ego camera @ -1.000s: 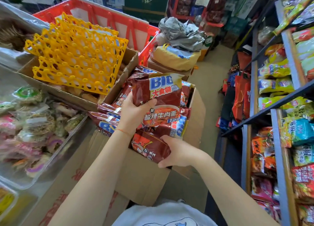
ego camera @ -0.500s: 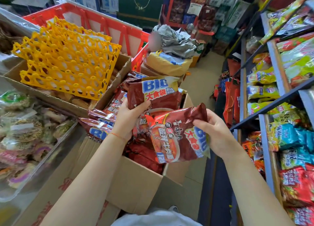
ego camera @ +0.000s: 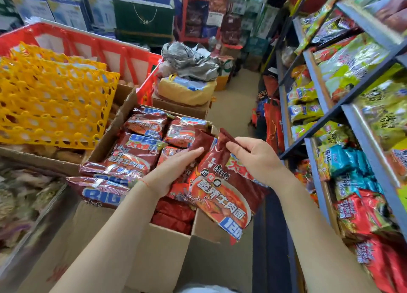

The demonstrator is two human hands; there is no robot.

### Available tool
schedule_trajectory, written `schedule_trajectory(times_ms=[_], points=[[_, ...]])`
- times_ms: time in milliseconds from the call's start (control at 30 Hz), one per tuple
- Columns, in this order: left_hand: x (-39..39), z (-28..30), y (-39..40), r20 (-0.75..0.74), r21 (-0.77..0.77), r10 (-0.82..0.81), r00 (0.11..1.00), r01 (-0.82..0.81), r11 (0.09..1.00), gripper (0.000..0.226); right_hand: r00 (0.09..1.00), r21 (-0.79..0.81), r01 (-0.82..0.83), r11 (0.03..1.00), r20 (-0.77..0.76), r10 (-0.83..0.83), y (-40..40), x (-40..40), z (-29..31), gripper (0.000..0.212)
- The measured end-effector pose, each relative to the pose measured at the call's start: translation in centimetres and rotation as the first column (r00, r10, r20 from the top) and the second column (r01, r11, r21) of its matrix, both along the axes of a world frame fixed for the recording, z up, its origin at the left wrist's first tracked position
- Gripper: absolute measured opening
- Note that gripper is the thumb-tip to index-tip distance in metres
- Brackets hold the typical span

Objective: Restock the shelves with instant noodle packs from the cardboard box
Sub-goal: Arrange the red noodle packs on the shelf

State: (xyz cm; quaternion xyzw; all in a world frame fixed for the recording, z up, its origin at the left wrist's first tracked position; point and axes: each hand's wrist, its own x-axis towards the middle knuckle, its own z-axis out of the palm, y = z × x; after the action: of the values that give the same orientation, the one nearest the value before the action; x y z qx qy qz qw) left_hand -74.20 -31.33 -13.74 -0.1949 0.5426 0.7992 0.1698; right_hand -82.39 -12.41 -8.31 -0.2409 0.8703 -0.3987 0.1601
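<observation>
Noodle pack (ego camera: 220,189) is up out of the cardboard box (ego camera: 167,248), hanging just over its right front corner, and I've got my right hand (ego camera: 257,160) pinching its top seal between thumb and fingers. My left hand (ego camera: 176,169) lies flat, fingers straight, against the pack's left edge, over another dark pack beneath; I can't tell whether the thumb grips anything. More packs (ego camera: 136,151) sit in rows in the box. Shelves (ego camera: 326,107) stand close on my right, already crowded with bags. For this step I'd say: support the pack from below with the left palm instead of letting it dangle from the seal, because that crimp could tear or slip. Turn it label-out, then pick a gap among the red packs low on the shelf before swinging across.
</observation>
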Motion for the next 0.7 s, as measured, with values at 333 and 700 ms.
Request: schedule_trajectory(times_ms=[333,700], points=[[-3.0,0.4,11.8,-0.148,-0.005,-0.286,0.947,0.289,0.957,0.064,0.805,0.159,0.306,0.939,-0.569,-0.166,10.0,0.0,1.1,0.032],[-3.5,7.5,30.7,-0.274,0.092,-0.269,0.923,0.303,0.948,0.035,0.711,-0.406,0.689,0.600,0.219,-0.669,31.0,9.9,5.1,0.036]])
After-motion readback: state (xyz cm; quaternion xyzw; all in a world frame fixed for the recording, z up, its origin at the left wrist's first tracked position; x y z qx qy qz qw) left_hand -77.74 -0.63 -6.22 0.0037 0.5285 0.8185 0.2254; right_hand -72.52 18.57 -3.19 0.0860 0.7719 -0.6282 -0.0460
